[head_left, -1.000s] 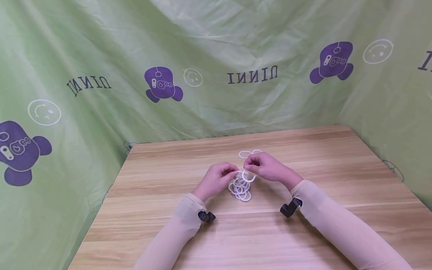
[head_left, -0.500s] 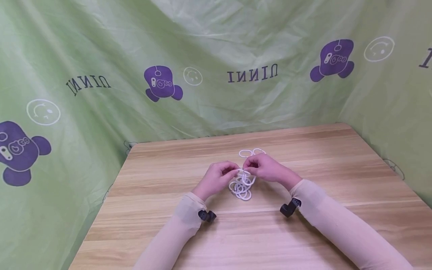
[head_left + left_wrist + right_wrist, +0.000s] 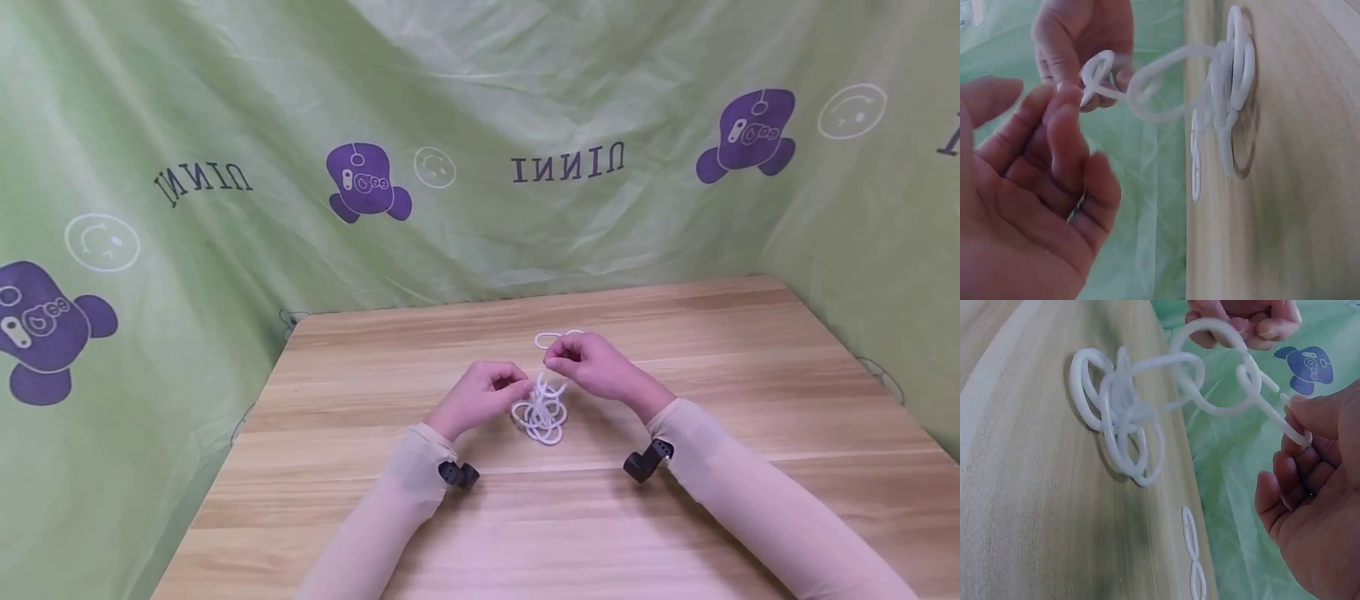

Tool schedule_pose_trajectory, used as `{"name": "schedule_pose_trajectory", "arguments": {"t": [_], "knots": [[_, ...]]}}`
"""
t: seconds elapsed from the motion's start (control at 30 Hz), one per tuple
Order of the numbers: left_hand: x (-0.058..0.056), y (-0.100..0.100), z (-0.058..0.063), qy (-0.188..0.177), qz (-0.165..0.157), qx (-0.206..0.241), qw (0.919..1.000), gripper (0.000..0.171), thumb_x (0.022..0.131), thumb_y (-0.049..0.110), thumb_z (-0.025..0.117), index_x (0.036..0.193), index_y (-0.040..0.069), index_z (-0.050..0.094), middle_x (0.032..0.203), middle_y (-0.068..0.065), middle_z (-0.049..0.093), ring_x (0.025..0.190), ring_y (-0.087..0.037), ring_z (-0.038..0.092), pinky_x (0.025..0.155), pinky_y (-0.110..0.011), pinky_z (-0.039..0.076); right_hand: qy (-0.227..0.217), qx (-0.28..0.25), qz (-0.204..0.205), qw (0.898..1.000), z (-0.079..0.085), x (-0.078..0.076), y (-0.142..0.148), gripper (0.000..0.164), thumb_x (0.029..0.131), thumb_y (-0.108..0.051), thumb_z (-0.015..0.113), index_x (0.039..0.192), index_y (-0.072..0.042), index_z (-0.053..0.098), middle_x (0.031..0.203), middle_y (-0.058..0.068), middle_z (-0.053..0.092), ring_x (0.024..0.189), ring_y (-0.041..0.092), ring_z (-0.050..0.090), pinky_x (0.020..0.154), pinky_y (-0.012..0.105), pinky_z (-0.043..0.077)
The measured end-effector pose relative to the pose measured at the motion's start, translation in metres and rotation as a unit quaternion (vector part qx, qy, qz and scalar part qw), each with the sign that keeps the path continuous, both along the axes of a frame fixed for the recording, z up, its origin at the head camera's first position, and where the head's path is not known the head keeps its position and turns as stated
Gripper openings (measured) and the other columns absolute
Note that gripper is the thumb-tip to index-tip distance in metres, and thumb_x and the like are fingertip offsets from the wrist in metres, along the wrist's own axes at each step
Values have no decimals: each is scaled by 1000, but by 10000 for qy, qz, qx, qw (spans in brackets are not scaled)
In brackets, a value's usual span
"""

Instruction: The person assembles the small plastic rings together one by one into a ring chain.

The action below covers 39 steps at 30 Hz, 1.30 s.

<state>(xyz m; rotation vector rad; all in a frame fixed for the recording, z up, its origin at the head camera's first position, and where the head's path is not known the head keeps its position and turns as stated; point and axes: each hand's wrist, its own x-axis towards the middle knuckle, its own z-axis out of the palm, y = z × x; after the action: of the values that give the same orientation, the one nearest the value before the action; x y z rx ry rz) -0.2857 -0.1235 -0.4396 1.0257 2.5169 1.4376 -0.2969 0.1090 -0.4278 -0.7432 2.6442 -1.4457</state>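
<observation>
From my right hand (image 3: 596,367), thumb and fingertips pinching it, hangs a white plastic C-shaped chain link (image 3: 1270,412) with a gap in its loop. It hooks through a round white link (image 3: 1219,409), which connects down to the heap of white links (image 3: 543,419) on the table. My left hand (image 3: 482,396) hovers just left of this chain. In the left wrist view its thumb stands apart from the loosely bent fingers (image 3: 1063,131), with nothing between them. Motion blurs the hanging links in the left wrist view.
Behind the heap, a separate pair of joined white links (image 3: 548,340) lies on the wooden table (image 3: 390,400), partly hidden by the right hand. A green printed curtain (image 3: 465,233) encloses the table's back and sides.
My left hand has let go of the link it pinched. My right hand has risen slightly and moved away from the left, drawing the links up from the heap.
</observation>
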Motion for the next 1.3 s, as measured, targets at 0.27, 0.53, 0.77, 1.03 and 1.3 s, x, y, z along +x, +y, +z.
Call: {"name": "schedule_pose_trajectory", "arguments": {"t": [0.27, 0.53, 0.77, 1.03, 1.3], "knots": [[-1, 3, -2, -87, 522, -115, 9985, 15, 94, 26, 68, 98, 12, 72, 80, 7, 65, 73, -22, 59, 61, -26, 47, -6, -427, -12, 9991, 4, 2, -6, 12, 95, -13, 65, 98, -3, 69, 92, 12, 67, 83, 20, 58, 73, 31, 48], [-3, 4, -3, 41, 589, -27, 9983, 12, 93, 21, 68, 96, 10, 72, 79, 3, 65, 73, -23, 59, 62, -26, 48, 36, -674, -31, 9977, 4, 2, -8, 17, 95, -16, 65, 101, -1, 69, 95, 13, 67, 80, 21, 57, 70, 31, 48], [-5, 1, -2, -163, 841, 243, 9960, 10, 95, 20, 66, 95, 11, 70, 77, 1, 63, 68, -14, 58, 60, -27, 50, -9, -413, -279, 9988, 1, -7, 12, 24, 97, -26, 63, 103, -3, 69, 94, 7, 67, 85, 28, 59, 72, 34, 49], [-4, 3, -2, -310, 810, 370, 9955, 13, 95, 15, 66, 99, 3, 70, 80, -9, 65, 71, -24, 62, 59, -24, 48, -432, 209, -1369, 9894, -11, -32, 58, 31, 101, -26, 55, 113, 2, 63, 107, 18, 64, 92, 26, 56, 77, 37, 46], [-5, 0, -5, -231, 686, 282, 9970, 12, 95, 20, 67, 97, 9, 70, 78, -1, 64, 68, -16, 60, 58, -26, 49, -361, 1143, -1582, 9801, -32, -60, 79, 23, 96, -19, 58, 103, 1, 67, 96, 14, 65, 90, 29, 58, 84, 45, 46]]}}
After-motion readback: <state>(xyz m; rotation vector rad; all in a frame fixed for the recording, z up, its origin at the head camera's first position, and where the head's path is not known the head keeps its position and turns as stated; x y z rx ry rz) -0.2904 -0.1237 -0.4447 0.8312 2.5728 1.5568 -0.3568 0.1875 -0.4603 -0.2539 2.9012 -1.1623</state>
